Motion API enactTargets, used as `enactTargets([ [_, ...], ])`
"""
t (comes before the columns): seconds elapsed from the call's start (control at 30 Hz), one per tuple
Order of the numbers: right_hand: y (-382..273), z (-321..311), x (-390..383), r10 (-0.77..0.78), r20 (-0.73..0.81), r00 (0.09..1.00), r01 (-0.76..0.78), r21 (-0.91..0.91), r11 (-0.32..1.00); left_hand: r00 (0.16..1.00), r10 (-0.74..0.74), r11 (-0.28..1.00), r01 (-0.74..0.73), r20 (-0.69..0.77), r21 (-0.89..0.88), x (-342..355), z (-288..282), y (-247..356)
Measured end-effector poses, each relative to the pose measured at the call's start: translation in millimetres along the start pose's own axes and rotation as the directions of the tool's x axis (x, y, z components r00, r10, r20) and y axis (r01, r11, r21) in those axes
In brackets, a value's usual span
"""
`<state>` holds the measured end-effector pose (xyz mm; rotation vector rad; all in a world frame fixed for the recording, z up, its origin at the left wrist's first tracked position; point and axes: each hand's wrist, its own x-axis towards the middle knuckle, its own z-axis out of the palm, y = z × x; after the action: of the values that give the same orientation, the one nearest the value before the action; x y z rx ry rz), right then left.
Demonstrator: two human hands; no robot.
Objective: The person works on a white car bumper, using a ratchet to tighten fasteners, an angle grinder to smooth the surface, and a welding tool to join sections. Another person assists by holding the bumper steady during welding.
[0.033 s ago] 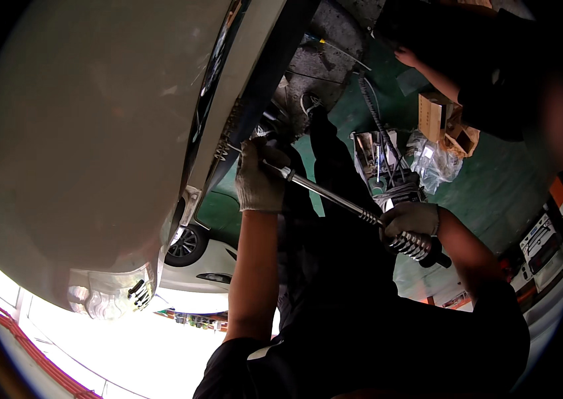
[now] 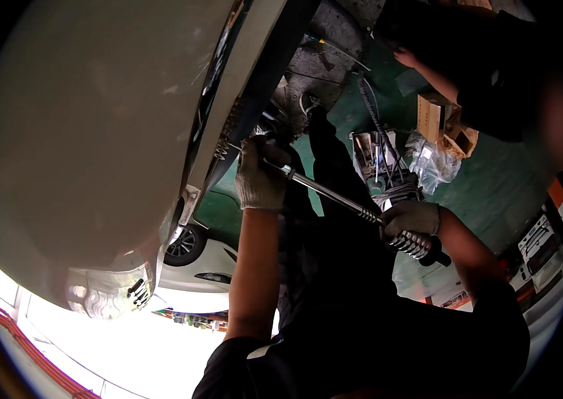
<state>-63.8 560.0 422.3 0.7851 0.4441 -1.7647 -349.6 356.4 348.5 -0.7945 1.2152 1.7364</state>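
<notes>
A long chrome slide hammer [image 2: 332, 194] lies slantwise across my front, from the car's lower edge down to the right. My left hand [image 2: 260, 178], in a pale knit glove, is closed round its far end. A thin metal tip pokes out beyond those fingers toward a row of wavy wire [image 2: 221, 147] along the edge of the light-coloured car body [image 2: 95, 133]. My gloved right hand [image 2: 412, 218] grips the other end, just above the ribbed metal part [image 2: 414, 246] and dark butt. Where the tip meets the wire is too small to make out.
On the green floor stand a machine with cables [image 2: 388, 166], a clear plastic bag [image 2: 431, 163] and an open cardboard box [image 2: 447, 123]. Another person's arm [image 2: 437, 76] reaches in at the upper right. A second white car [image 2: 208, 266] is behind the first.
</notes>
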Motion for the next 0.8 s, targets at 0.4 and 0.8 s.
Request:
enactTargets([
  [0.4,-8,6,-21,-0.051,-0.317,0.947,-0.042,-0.279,0.959,0.945,-0.003,0.919,0.132,0.328,-0.373,4,20,-1],
  [0.8,15,3,2,-0.203,-0.389,0.899,0.034,-0.399,0.916,0.980,-0.025,0.955,0.082,0.197,-0.286,12,20,13],
])
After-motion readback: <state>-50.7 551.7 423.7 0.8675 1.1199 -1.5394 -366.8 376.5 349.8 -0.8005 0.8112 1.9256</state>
